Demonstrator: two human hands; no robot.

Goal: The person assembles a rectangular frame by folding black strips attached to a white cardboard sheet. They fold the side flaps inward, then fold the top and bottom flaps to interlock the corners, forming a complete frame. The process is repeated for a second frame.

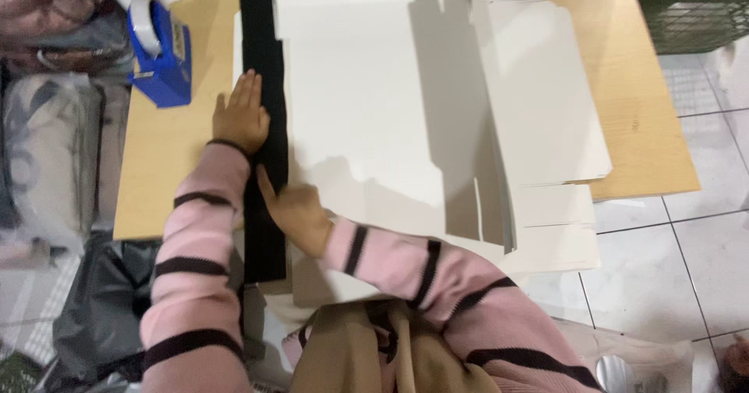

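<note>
Black and long, one strip of soft material (264,135) is lying along the left edge of a large white flat cardboard sheet (374,120), which is resting on the wooden table (632,104) and is hanging over its near edge. From the head camera, the left hand (242,116) is lying flat and open on the upper part of the strip, fingers together and pointing to the far edge; it is gripping nothing and, I judge, is only pressing the strip down so that it does not slide. The right hand (296,213) is resting lower on the strip, with fingers loosely stretched toward its right border, touching and not closing around it, probably to keep this border in line with the cardboard. I am counting two hands, both in pink sleeves with dark stripes, one black strip, and several white sheets piled together, their number not clear. One blue tape dispenser (162,53) is standing near the far left corner of the table, apart from the hands. One green plastic basket (694,10) is standing beyond the far right corner.
</note>
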